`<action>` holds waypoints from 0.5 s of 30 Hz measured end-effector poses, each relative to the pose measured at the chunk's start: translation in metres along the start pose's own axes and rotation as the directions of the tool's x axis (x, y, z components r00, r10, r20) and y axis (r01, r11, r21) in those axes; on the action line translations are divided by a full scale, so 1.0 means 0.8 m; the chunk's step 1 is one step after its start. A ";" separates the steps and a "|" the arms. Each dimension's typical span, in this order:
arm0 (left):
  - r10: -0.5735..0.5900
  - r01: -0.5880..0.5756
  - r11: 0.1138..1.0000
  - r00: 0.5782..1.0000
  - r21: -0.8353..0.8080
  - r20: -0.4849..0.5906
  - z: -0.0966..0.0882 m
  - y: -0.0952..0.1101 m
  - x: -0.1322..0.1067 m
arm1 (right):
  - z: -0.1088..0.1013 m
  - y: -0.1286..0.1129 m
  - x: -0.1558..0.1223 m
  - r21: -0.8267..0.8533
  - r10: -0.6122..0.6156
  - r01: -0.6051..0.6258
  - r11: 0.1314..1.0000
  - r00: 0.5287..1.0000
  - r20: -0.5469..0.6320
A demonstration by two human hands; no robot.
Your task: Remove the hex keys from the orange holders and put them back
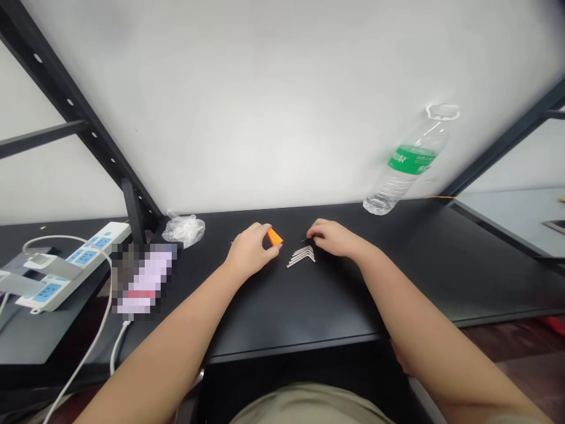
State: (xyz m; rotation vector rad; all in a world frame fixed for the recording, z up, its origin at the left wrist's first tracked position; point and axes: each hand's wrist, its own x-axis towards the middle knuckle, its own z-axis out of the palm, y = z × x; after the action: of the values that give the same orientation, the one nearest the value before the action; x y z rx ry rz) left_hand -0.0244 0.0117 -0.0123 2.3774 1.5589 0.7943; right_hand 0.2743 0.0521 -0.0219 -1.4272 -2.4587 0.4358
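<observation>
My left hand (249,250) rests on the black table (309,306) with its fingers closed on a small orange holder (274,237). Just to its right, several silver L-shaped hex keys (302,256) lie side by side on the table. My right hand (333,237) sits behind them, fingers pinched on a thin dark key (306,239) at its fingertips.
A clear water bottle with a green label (408,162) stands at the back right against the white wall. A crumpled clear plastic bag (183,229) lies at the back left. A white power strip (66,265) with cables sits at far left, beside a black shelf frame (88,132).
</observation>
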 end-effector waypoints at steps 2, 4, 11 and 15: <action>-0.002 0.002 1.000 1.000 -0.005 0.000 0.000 0.000 0.000 | -0.001 -0.008 -0.002 0.038 -0.006 0.004 0.999 0.999 0.054; -0.003 0.003 1.000 1.000 -0.008 -0.006 0.000 -0.001 0.000 | -0.004 -0.020 -0.005 0.080 -0.026 0.017 0.997 0.993 0.116; 0.001 -0.002 1.000 1.000 -0.020 -0.013 0.001 -0.003 0.001 | -0.008 -0.042 -0.012 0.078 -0.051 0.037 0.996 0.981 0.190; 0.011 -0.006 0.992 0.999 -0.122 0.040 0.002 -0.002 0.002 | -0.003 -0.039 -0.007 0.037 -0.045 0.040 0.999 0.990 0.134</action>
State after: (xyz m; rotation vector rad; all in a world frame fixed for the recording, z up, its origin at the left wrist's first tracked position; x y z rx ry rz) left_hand -0.0243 0.0136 -0.0136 2.2999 1.4421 0.8131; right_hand 0.2535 0.0326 -0.0079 -1.3708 -2.5686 0.5803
